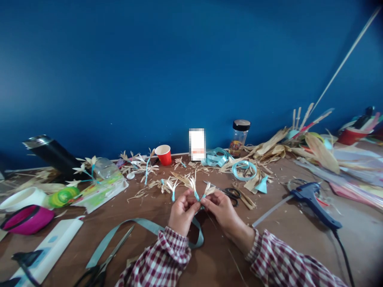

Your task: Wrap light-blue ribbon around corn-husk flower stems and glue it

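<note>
Both my hands are together over the middle of the brown table. My left hand [183, 211] is closed, thumb and fingers pinching a pale corn-husk flower [192, 184] by its stem, wrapped in light blue. A second husk flower [209, 189] is pinched in my right hand [223, 211], and the two stems meet between my fingertips. Light blue ribbon [146, 223] runs along the table and loops beneath my left hand; whether it joins the stems is hidden. Just left of my left hand is another small husk flower [172, 189].
Scissors [110, 259] lie front left beside a white power strip [58, 243]; black-handled scissors [234, 195] lie behind my right hand. A blue glue gun [314, 201] sits at right. A red cup [163, 154], lidded jar [239, 139], ribbon coils [244, 170] and dried husks [269, 147] line the back.
</note>
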The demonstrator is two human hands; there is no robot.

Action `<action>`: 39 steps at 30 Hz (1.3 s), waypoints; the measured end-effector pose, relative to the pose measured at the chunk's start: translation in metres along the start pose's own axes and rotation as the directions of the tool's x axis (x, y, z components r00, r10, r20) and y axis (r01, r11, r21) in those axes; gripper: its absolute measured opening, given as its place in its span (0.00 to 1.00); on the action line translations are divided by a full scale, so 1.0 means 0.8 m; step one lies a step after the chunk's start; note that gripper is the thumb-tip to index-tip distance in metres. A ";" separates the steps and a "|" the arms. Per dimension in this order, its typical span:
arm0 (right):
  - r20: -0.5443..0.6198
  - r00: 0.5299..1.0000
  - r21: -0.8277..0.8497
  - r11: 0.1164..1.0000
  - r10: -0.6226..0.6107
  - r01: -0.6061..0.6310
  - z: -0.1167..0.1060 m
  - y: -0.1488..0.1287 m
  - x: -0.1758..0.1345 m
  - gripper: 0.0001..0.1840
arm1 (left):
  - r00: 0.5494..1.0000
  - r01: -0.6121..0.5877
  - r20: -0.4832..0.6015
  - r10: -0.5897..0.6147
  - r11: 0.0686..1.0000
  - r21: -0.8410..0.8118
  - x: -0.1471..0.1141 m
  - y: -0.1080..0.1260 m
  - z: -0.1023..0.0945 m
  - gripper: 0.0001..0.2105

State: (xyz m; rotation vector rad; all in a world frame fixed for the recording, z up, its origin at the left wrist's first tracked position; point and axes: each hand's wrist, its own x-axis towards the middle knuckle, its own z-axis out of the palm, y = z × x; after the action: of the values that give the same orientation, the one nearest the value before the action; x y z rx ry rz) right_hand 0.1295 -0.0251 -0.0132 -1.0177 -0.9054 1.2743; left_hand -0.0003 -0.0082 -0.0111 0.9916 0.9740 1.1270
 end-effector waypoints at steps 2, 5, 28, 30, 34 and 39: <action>-0.015 1.000 -0.026 1.000 -0.008 0.007 0.001 -0.001 0.000 0.14 | 1.000 -0.005 -0.001 0.005 1.000 0.011 -0.001 0.000 0.001 0.23; -0.032 0.999 -0.072 0.997 -0.021 0.019 0.002 -0.004 -0.002 0.14 | 1.000 -0.011 -0.008 0.012 1.000 0.029 -0.003 0.001 0.003 0.22; 0.045 0.996 -0.026 0.997 0.079 -0.078 0.003 -0.011 -0.003 0.15 | 0.982 -0.176 0.162 0.096 0.774 0.608 -0.005 0.019 -0.007 0.06; 0.047 0.997 -0.044 0.998 0.054 -0.052 0.002 -0.010 -0.003 0.15 | 0.979 -0.200 0.162 0.125 0.742 0.640 -0.007 0.024 -0.006 0.07; 0.046 0.999 -0.110 0.994 -0.010 0.015 0.001 -0.010 -0.003 0.13 | 0.973 -0.229 0.153 0.170 0.736 0.638 -0.008 0.023 -0.005 0.06; 0.032 0.998 -0.197 0.978 -0.059 0.064 -0.001 -0.012 -0.002 0.12 | 0.988 -0.132 0.137 0.067 0.825 0.549 -0.006 0.013 -0.005 0.08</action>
State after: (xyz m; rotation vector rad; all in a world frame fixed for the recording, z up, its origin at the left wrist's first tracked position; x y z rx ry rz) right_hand 0.1329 -0.0270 -0.0043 -1.1212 -1.0925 1.1642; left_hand -0.0076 -0.0110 -0.0015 1.5787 1.2017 0.8661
